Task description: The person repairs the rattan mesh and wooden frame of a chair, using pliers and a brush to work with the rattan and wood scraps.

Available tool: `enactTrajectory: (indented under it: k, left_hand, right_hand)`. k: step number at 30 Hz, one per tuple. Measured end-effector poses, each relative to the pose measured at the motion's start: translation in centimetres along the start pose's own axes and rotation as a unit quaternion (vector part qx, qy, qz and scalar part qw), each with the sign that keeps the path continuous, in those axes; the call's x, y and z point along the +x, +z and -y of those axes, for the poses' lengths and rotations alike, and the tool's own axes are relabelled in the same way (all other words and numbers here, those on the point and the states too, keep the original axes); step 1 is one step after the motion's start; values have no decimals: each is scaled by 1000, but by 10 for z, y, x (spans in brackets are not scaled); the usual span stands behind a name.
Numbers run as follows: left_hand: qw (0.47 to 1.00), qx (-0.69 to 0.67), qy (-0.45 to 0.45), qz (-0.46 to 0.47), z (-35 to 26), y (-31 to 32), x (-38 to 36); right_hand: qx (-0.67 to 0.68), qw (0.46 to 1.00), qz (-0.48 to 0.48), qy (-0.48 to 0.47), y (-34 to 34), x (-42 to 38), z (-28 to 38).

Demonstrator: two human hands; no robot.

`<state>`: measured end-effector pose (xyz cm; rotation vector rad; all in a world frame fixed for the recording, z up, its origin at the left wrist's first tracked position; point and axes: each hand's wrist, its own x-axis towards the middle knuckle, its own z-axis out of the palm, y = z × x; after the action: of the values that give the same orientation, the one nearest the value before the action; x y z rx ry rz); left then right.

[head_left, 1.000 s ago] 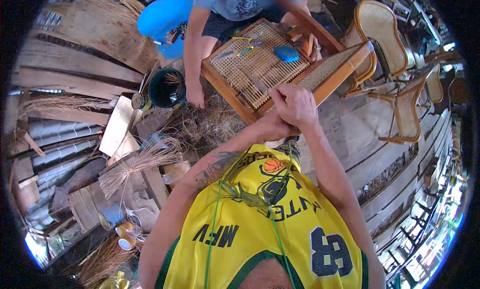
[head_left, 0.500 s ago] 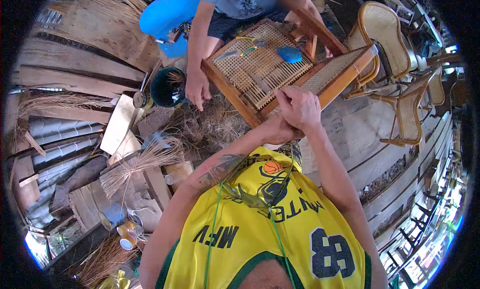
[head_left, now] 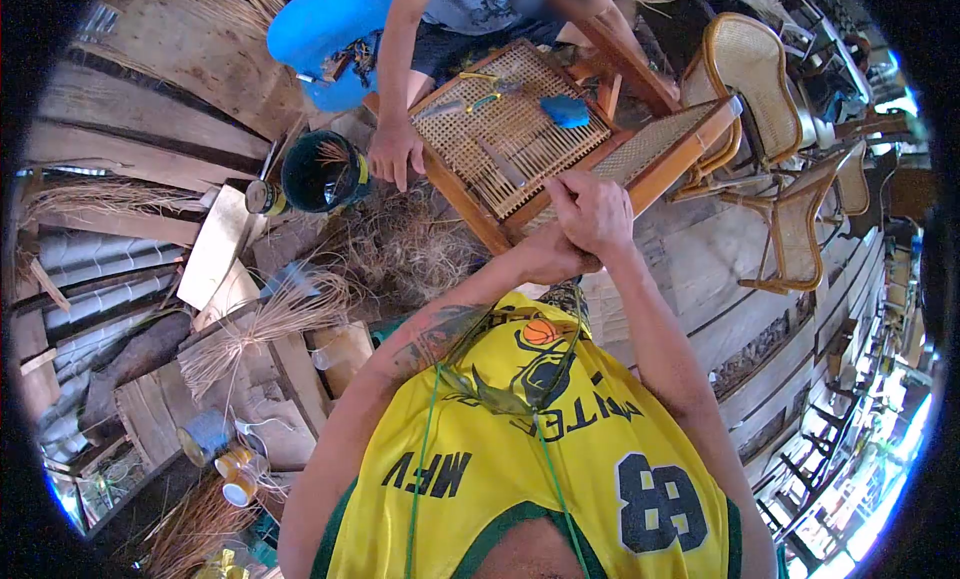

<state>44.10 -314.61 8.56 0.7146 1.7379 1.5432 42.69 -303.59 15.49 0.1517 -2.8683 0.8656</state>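
My right hand (head_left: 594,214) is closed and lies across my left hand (head_left: 550,258); the fingers of the left are hidden beneath it. I cannot make out whether anything is inside the right hand. Both hands are at the near corner of a wooden chair frame (head_left: 452,191) with a partly woven cane panel (head_left: 500,137). On the panel lie a yellow-handled tool (head_left: 484,102), a blue crumpled piece (head_left: 565,111) and a flat metal strip (head_left: 502,165). Strands run one way only near my hands.
Across the frame sits another person, one hand (head_left: 396,153) hanging by its left edge. A dark bucket (head_left: 300,179), a bundle of cane strands (head_left: 250,344) and loose fibre (head_left: 400,241) are left. Finished cane chairs (head_left: 752,74) stand right.
The view has shifted slightly, so the surroundings sit a little further left. The other person's hand is now nearer the frame edge. My hands keep the same crossed position.
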Motion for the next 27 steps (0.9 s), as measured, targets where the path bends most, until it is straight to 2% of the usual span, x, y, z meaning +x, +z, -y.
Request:
enactTrajectory:
  k: [5,13,17,19,23,25,27]
  left_hand:
    - [999,-33,26,-27,1,1,-1]
    - [999,-45,9,-18,0,1,-1]
    - [999,-19,34,-3,9,3,2]
    - [994,-100,40,-3,16,6,3]
    - [997,-77,6,3,5,3,0]
    - [1000,7,-7,0,-2,0,0]
    - [1000,-8,-1,0,-1,1,0]
  right_hand:
    - [-4,1000,9,10,0,-1,1]
    - [5,1000,4,9,-4,-1,5]
    - [3,1000,14,18,-6,-1,6]
    - [-4,1000,13,19,-5,-2,6]
    - [6,1000,-7,6,-2,-2,4]
    - [10,1000,-12,3,-1,-2,3]
    - [-6,1000,11,12,-2,-1,2]
